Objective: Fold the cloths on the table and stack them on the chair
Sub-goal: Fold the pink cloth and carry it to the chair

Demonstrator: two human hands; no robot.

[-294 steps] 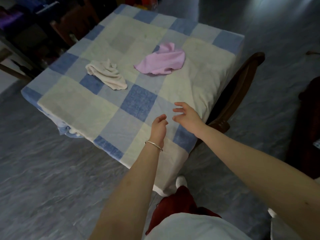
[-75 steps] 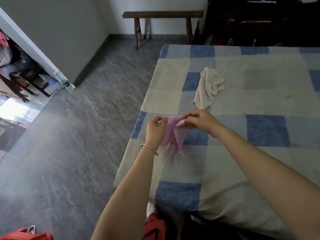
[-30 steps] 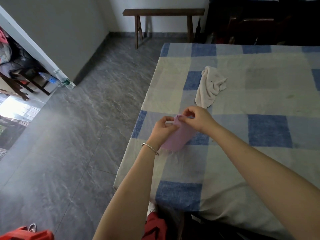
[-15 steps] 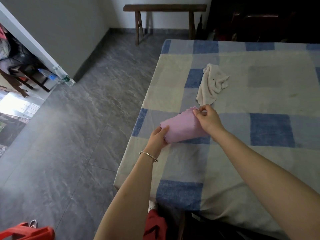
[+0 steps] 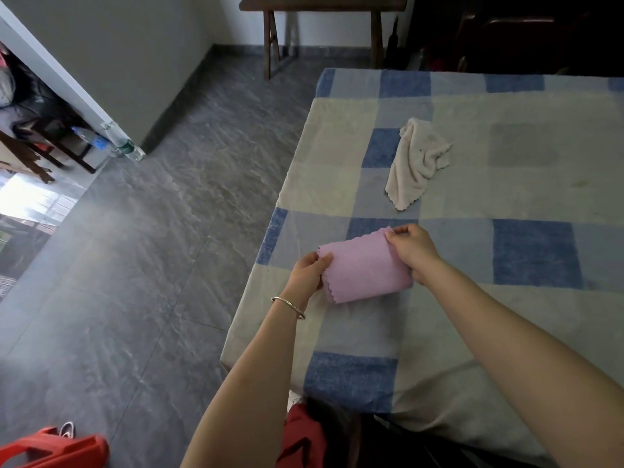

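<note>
Item 1. Pink cloth (image 5: 364, 266): folded into a doubled oblong with scalloped edges, held over the counter (image 5: 337, 336) close to its left edge, about halfway between the near and far edges. Whether its lower edge touched the surface could not be told.

Item 2. Left hand (image 5: 309, 271): fingers and thumb closed in a pinch on the left scalloped end of the pink cloth. A thin metal bangle (image 5: 288, 304) sat on the wrist.

Item 3. Right hand (image 5: 413, 248): fingertips pinched on the far right corner of the pink cloth, the heel of the hand against its right end.

Item 4. Cream cloth (image 5: 417, 162): crumpled and unfolded, lying on the counter beyond the pink cloth, nearer the far edge and apart from both hands.

Item 5. Counter covering: a blue, grey and cream checked tablecloth (image 5: 537, 253), draped over the left and near edges.

Item 6. Surroundings: grey tiled floor (image 5: 135, 265); a wooden bench (image 5: 324, 8) against the far wall; plastic bottles (image 5: 125, 146) on the floor by a wall corner; a red plastic object (image 5: 50, 449) at the lower left, only partly in view.
</note>
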